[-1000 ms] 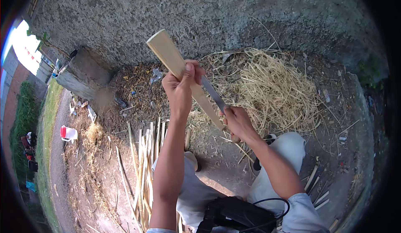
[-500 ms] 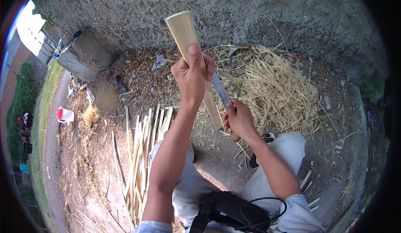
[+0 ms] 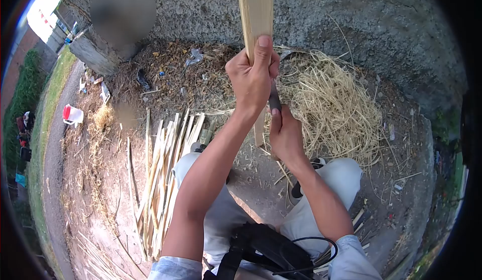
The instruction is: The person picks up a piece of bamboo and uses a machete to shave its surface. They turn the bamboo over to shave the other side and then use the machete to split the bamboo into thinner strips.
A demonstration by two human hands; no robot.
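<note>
My left hand (image 3: 252,79) is wrapped round a pale, flat wooden strip (image 3: 257,16), thumb on its face. The strip stands nearly upright, and its lower end shows below the hand, between my two arms. My right hand (image 3: 287,132) is closed on the handle of a knife (image 3: 274,98), just below and to the right of my left hand. The knife's dark blade points up beside the strip; its upper part is hidden behind my left hand.
A heap of thin shavings (image 3: 336,112) lies at right below a rough wall (image 3: 311,14). Long split strips (image 3: 165,179) lie on the ground at left. A white container with a red lid (image 3: 73,114) and a concrete block (image 3: 95,51) are farther left.
My left hand and the strip have moved up and to the right, and the strip is more upright. The knife has turned from a slant to nearly upright beside it.
</note>
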